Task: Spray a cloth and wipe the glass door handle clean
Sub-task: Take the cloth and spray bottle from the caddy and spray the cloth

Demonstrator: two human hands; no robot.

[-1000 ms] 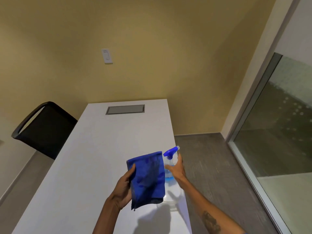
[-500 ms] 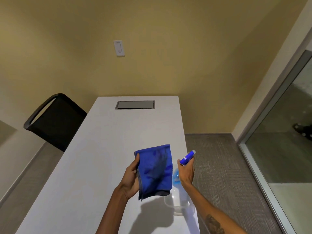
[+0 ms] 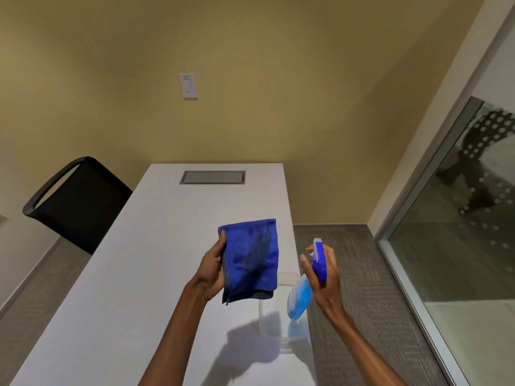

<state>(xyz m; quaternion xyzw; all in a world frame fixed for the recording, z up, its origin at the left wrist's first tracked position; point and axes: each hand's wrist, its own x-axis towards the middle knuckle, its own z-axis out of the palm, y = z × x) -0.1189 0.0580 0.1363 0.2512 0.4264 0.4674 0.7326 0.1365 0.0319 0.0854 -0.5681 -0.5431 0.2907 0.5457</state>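
Note:
My left hand [image 3: 212, 270] holds a folded blue cloth [image 3: 250, 259] upright above the white table [image 3: 125, 274], gripping its left edge. The cloth shows darker wet patches. My right hand [image 3: 326, 274] is closed around a spray bottle [image 3: 303, 291] with a blue trigger head and blue liquid, a short way right of the cloth, its nozzle pointing up and away. A glass panel [image 3: 457, 246] in a metal frame stands at the right; no door handle is in view.
A clear plastic container [image 3: 274, 324] sits on the table's right edge beneath my hands. A black chair [image 3: 75, 201] stands left of the table. A grey hatch [image 3: 213, 177] is set into the table's far end. Grey carpet [image 3: 362, 274] lies between table and glass.
My right hand has lifted the spray bottle and drawn it to the right, away from the cloth. The cloth stays held up in my left hand. The view has shifted left.

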